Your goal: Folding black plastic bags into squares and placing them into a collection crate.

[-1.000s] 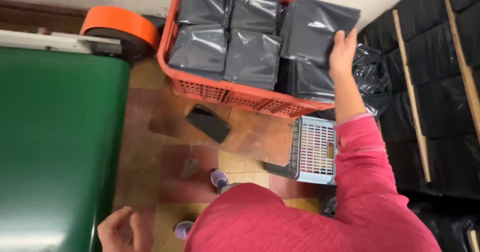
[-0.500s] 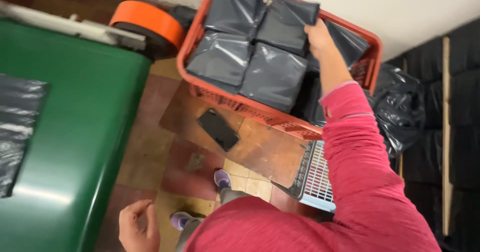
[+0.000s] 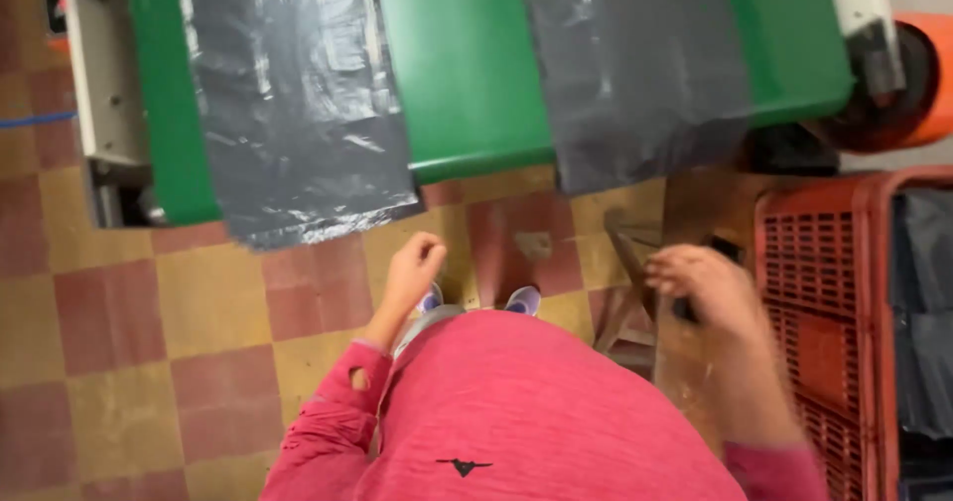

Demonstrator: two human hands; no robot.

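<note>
**Checkered floor, green belt, two bags laid**

Two grey bags [image 3: 298, 114] [image 3: 640, 69] lie flat across the green belt [image 3: 467, 74], edges overhanging. Left hand [image 3: 415, 263] is loosely curled, empty. Right hand [image 3: 707, 281], blurred and empty, hangs beside the red crate [image 3: 819, 292], where more bags [image 3: 928, 312] remain unplaced.

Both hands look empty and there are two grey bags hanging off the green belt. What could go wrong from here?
1. Both grey bags, left and right, overhang the near edge of the green belt; either may slide onto the tiled floor.
2. The right hand is motion-blurred beside the orange crate; it might strike the rim.
3. The left hand hangs below the left bag, so a reach may be awkward.
</note>
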